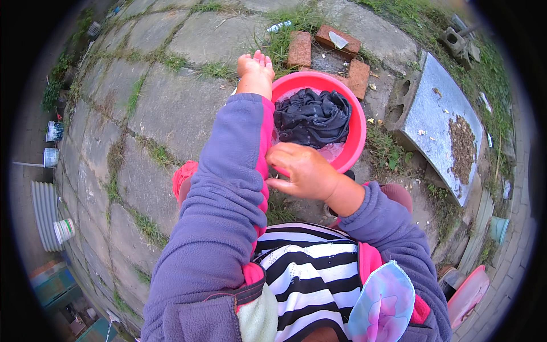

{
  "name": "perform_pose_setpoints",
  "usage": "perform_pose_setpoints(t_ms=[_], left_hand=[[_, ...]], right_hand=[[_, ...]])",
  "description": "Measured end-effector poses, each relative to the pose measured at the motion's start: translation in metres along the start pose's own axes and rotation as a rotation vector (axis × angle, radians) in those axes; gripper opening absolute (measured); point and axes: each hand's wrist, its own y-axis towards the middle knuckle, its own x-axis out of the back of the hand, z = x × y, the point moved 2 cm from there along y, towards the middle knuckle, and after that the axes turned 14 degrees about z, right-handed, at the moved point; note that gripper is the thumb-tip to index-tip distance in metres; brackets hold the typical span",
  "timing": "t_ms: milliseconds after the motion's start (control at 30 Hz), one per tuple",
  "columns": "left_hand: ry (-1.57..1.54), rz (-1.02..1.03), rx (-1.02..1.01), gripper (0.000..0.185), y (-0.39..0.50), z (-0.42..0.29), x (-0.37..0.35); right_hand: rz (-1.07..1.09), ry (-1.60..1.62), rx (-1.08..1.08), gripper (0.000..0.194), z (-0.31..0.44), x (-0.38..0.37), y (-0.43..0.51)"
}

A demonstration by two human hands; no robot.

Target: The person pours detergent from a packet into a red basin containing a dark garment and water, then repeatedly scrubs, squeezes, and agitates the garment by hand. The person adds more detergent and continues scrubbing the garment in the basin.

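My left hand (256, 70) reaches forward, palm up, with nothing in it and its fingers slightly apart. A grey-purple fleece sleeve (218, 171) with pink trim covers that arm down to the wrist. Beside the sleeve's inner edge is my right hand (305, 171), its fingers bent; whether they pinch the trim I cannot tell. A pink plastic basin (358, 128) stands before me, just beyond the right hand and to the right of the left forearm. In it a dark wet garment (314, 117) lies bunched in sudsy water (331, 151).
Red bricks (299, 49) stand behind the basin, one bearing a pale shard (338, 40). At right a grey slab (440, 111) rests on a hollow block (399, 100), with brown debris (462, 149) on it. Grass (149, 149) grows between the concrete paving slabs (179, 111).
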Motion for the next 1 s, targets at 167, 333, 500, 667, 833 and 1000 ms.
perform_pose_setpoints(t_ms=[167, 333, 500, 667, 833, 1000], left_hand=[[0.002, -0.049, -0.028, 0.047, 0.009, -0.002, 0.016], [0.398, 0.212, 0.021, 0.042, 0.012, 0.010, 0.033], [1.750, 0.862, -0.060, 0.042, -0.020, 0.034, 0.066], [2.236, 0.710, -0.212, 0.045, -0.064, 0.078, 0.110], [2.373, 0.625, -0.308, 0.037, -0.078, 0.086, 0.139], [2.477, 0.819, -0.400, 0.034, -0.054, 0.098, 0.153]], right_hand=[[0.144, 0.226, -0.076, 0.018, -0.004, -0.020, 0.002], [0.487, 0.395, 0.046, 0.015, 0.019, -0.028, -0.005], [0.162, -0.063, -0.140, 0.020, -0.073, 0.022, -0.005], [-0.176, -0.442, -0.675, 0.045, -0.201, 0.051, -0.041], [-0.073, -0.512, -0.792, 0.042, -0.222, -0.006, -0.052], [0.033, -0.647, -0.795, 0.036, -0.246, -0.023, -0.052]])
